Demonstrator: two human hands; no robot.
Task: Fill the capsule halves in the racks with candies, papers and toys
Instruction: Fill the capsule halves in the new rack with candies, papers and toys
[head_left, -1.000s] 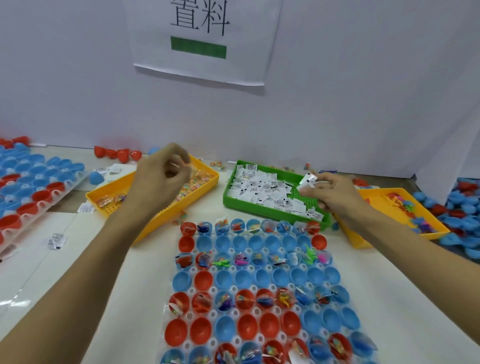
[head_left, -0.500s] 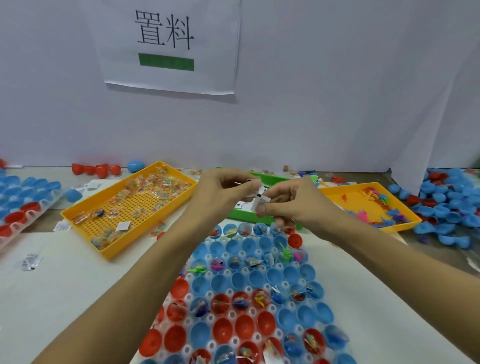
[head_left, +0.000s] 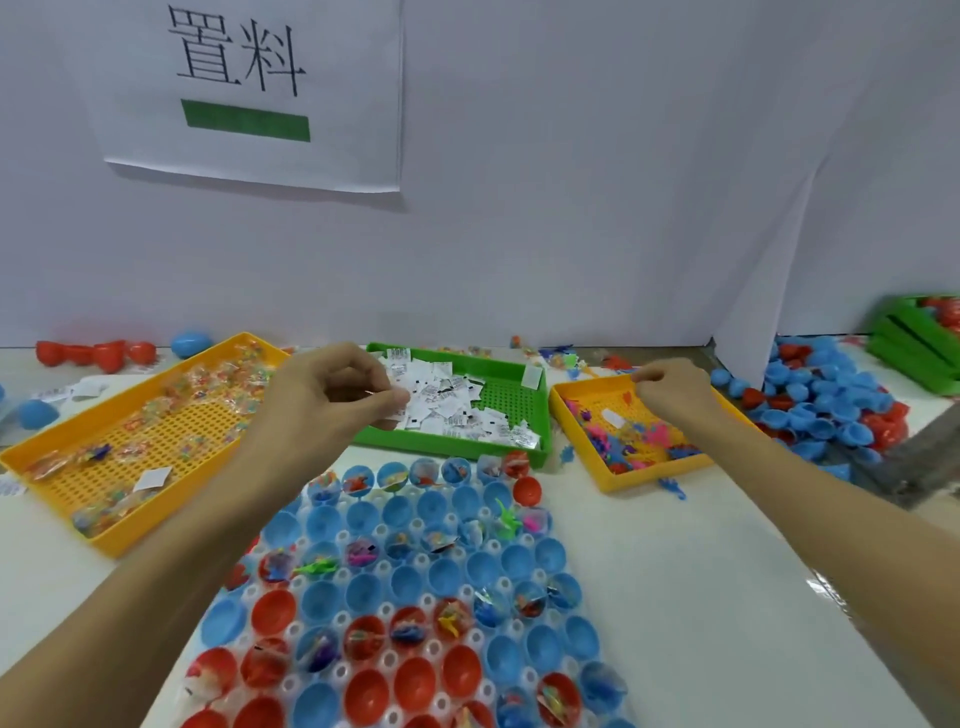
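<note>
White table w/ rack (head_left: 587, 670) of capsule halves in front: left hand (head_left: 332, 405) is pinching something small over green paper tray (head_left: 511, 371), right hand (head_left: 675, 392) is reaching, fingers curled, into toy tray (head_left: 576, 457) — better picking one toy only.

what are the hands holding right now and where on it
The left hand pinches something small between thumb and fingertips over the green tray; what it is cannot be told. The right hand shows nothing clearly held.
</note>
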